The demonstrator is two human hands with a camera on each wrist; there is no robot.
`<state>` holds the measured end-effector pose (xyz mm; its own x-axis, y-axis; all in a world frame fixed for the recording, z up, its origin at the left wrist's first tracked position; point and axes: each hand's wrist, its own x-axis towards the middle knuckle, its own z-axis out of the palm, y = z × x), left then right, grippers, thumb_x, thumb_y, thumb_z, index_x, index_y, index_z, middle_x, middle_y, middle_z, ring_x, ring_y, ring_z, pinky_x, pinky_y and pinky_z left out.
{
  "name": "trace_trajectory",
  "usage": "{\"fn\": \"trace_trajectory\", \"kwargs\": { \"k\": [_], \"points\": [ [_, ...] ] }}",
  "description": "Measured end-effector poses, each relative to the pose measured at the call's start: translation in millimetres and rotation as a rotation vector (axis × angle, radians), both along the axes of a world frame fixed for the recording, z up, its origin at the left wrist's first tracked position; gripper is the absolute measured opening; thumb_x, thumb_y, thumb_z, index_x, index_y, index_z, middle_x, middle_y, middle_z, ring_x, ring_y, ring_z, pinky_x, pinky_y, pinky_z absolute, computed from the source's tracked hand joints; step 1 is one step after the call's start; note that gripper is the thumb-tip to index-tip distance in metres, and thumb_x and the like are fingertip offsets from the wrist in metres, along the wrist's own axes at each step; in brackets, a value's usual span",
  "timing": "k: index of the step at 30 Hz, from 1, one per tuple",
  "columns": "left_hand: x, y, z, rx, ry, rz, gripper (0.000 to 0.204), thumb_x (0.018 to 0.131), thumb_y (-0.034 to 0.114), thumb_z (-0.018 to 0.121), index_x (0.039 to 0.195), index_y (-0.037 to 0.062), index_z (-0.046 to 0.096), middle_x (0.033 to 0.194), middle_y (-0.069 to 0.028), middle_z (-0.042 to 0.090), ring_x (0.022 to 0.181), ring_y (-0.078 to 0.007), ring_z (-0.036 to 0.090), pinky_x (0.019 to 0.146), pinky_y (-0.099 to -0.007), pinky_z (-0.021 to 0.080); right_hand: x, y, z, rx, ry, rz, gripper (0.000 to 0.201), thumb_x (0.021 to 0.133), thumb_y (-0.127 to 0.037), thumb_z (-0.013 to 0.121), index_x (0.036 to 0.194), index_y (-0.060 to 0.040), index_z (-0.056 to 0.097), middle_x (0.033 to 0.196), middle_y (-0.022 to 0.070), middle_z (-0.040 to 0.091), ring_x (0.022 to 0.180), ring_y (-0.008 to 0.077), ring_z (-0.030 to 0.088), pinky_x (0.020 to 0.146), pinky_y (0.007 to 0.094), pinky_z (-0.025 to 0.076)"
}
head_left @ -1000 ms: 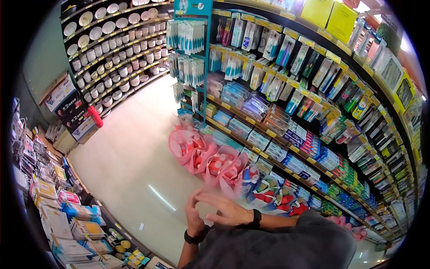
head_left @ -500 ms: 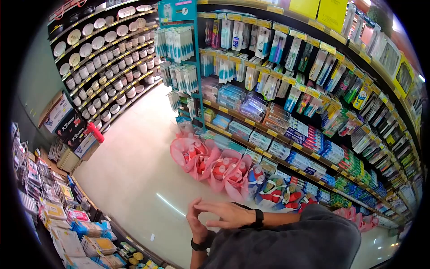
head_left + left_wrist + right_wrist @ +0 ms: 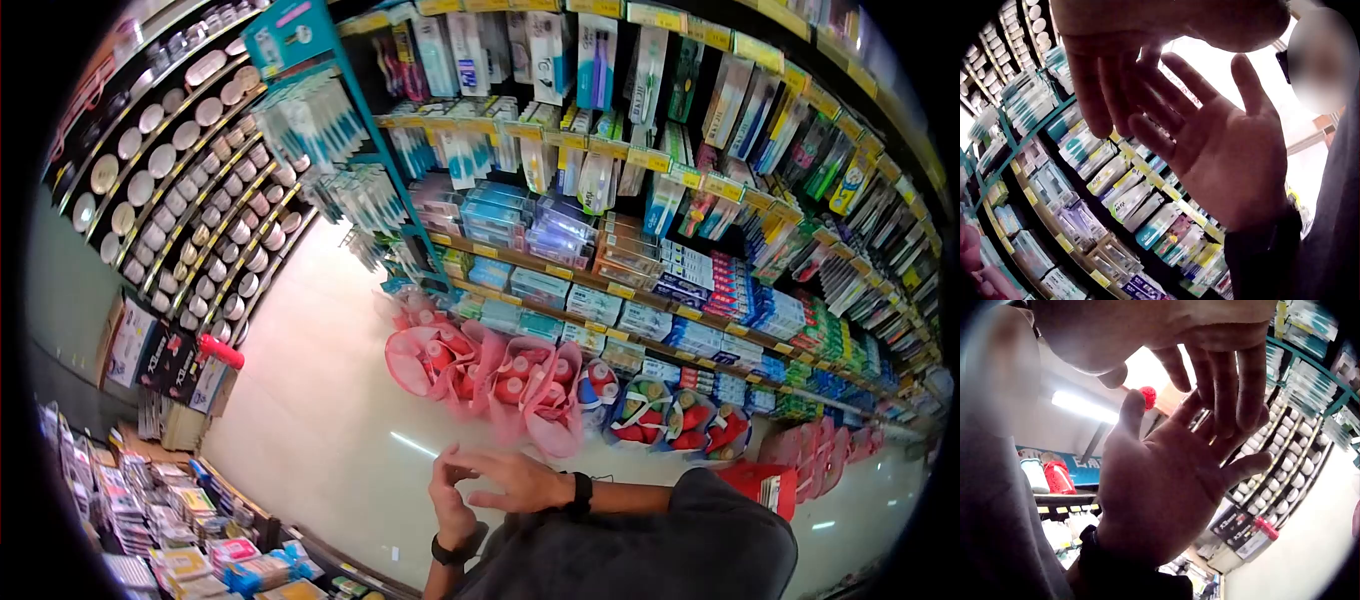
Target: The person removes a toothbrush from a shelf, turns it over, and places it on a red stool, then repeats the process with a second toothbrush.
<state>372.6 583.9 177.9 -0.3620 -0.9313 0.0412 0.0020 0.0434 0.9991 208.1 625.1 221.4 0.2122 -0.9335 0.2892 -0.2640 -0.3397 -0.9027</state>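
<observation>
In the head view my left hand [image 3: 455, 507] and right hand [image 3: 520, 482] meet in front of my body, with dark bands round both wrists. Their fingers are extended and the fingertips overlap, leaving a gap between the palms. From the left wrist, the right hand [image 3: 1219, 147] shows its palm, its fingers spread beside the nearer left hand's fingers [image 3: 1100, 100]. The right wrist view shows the left palm [image 3: 1157, 481] facing the right hand's fingers [image 3: 1229, 387]. Neither hand holds anything. Nearest to them on the floor stand pink bags [image 3: 545, 400] of red-capped bottles.
Shelves of boxed toothbrushes [image 3: 595, 60] and toothpaste cartons [image 3: 690, 265] line the right side. Bowls and plates fill a far rack [image 3: 165, 160]. A red cylinder [image 3: 220, 352] stands by boxes at left. Packaged goods [image 3: 180, 500] cover a low display at lower left; pale floor [image 3: 310, 370] runs between.
The head view has turned and tilted, bringing the toothbrush shelves closer and shifting the bowl rack left. A red item appears behind my right shoulder. Both hands keep nearly the same pose.
</observation>
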Motion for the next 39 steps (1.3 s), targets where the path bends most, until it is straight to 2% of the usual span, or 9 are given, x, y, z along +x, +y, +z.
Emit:
{"fn": "trace_trajectory", "kwargs": {
  "k": [8, 13, 18, 22, 29, 30, 33, 36, 39],
  "points": [
    [-63, -56, -1, 0.012, -0.021, -0.091, 0.102, 0.091, 0.078, 0.045, 0.15, -0.0056, 0.035, 0.12, -0.0191, 0.064, 0.104, -0.0277, 0.067, 0.09, -0.0408, 0.055, -63, -57, -29, 0.062, -0.149, -0.015, 0.065, 0.101, -0.043, 0.058, 0.147, -0.0014, 0.042, 0.141, 0.0173, 0.05, 0.121, 0.0306, 0.059, 0.101, 0.041, 0.05],
    [-77, -76, 12, 0.004, -0.064, -0.092, 0.096, 0.094, 0.075, 0.042, 0.147, -0.006, 0.04, 0.119, -0.0188, 0.065, 0.104, -0.0276, 0.067, 0.089, -0.0403, 0.055, -75, -76, -26, 0.049, -0.166, -0.018, 0.066, 0.101, -0.043, 0.058, 0.149, -0.0016, 0.04, 0.14, 0.0175, 0.05, 0.122, 0.0311, 0.057, 0.101, 0.0401, 0.048],
    [-64, -93, 14, -0.04, -0.144, -0.143, 0.094, 0.096, 0.075, 0.037, 0.144, -0.0059, 0.045, 0.114, -0.0176, 0.067, 0.1, -0.0239, 0.067, 0.088, -0.0381, 0.054, -77, -86, -13, 0.05, -0.213, -0.005, 0.064, 0.1, -0.04, 0.059, 0.149, -0.0025, 0.04, 0.136, 0.0165, 0.052, 0.117, 0.0285, 0.061, 0.098, 0.0392, 0.05],
    [-62, -101, 33, 0.103, -0.154, -0.177, 0.086, 0.1, 0.069, 0.037, 0.143, -0.0042, 0.046, 0.114, -0.0168, 0.067, 0.101, -0.024, 0.066, 0.09, -0.0377, 0.052, -77, -92, -7, 0.127, -0.244, 0.04, 0.059, 0.101, -0.034, 0.059, 0.148, -0.0041, 0.041, 0.137, 0.017, 0.052, 0.113, 0.0288, 0.064, 0.096, 0.0388, 0.052],
    [-42, -129, 12, 0.124, -0.107, -0.213, 0.088, 0.099, 0.07, 0.039, 0.143, -0.0056, 0.046, 0.116, -0.0174, 0.066, 0.104, -0.025, 0.065, 0.09, -0.0393, 0.053, -62, -117, -26, 0.181, -0.293, 0.04, 0.055, 0.102, -0.032, 0.06, 0.147, -0.0055, 0.043, 0.136, 0.0177, 0.053, 0.109, 0.0292, 0.065, 0.094, 0.0384, 0.052],
    [-42, -134, 13, 0.103, -0.097, -0.212, 0.09, 0.098, 0.071, 0.037, 0.142, -0.0061, 0.046, 0.114, -0.0176, 0.066, 0.104, -0.025, 0.065, 0.089, -0.0394, 0.053, -56, -125, -28, 0.069, -0.216, -0.001, 0.056, 0.101, -0.025, 0.059, 0.15, -0.0058, 0.041, 0.134, 0.0149, 0.052, 0.108, 0.0249, 0.065, 0.094, 0.0369, 0.053],
    [-32, -160, 6, 0.051, -0.035, -0.259, 0.09, 0.098, 0.072, 0.036, 0.142, -0.0058, 0.046, 0.114, -0.018, 0.066, 0.104, -0.025, 0.066, 0.088, -0.0388, 0.053, -47, -138, -21, 0.132, -0.121, -0.014, 0.057, 0.101, -0.026, 0.06, 0.15, -0.0052, 0.04, 0.138, 0.0158, 0.051, 0.112, 0.0269, 0.064, 0.096, 0.0376, 0.052],
    [-27, -194, 10, 0.087, 0.005, -0.362, 0.089, 0.098, 0.071, 0.035, 0.142, -0.0052, 0.046, 0.113, -0.0176, 0.066, 0.105, -0.0252, 0.065, 0.088, -0.038, 0.052, -32, -156, -8, 0.046, -0.093, -0.161, 0.055, 0.102, -0.033, 0.059, 0.146, -0.0049, 0.043, 0.134, 0.0158, 0.054, 0.123, 0.0307, 0.057, 0.101, 0.0418, 0.046],
    [-28, -239, 9, 0.031, 0.062, -0.487, 0.084, 0.099, 0.068, 0.04, 0.14, -0.0049, 0.047, 0.119, -0.0157, 0.064, 0.103, -0.0252, 0.066, 0.087, -0.0367, 0.052, -22, -181, -3, 0.082, 0.01, -0.261, 0.057, 0.101, -0.033, 0.059, 0.148, -0.005, 0.041, 0.137, 0.0156, 0.051, 0.125, 0.0305, 0.056, 0.1, 0.0406, 0.048]
  ]
}}
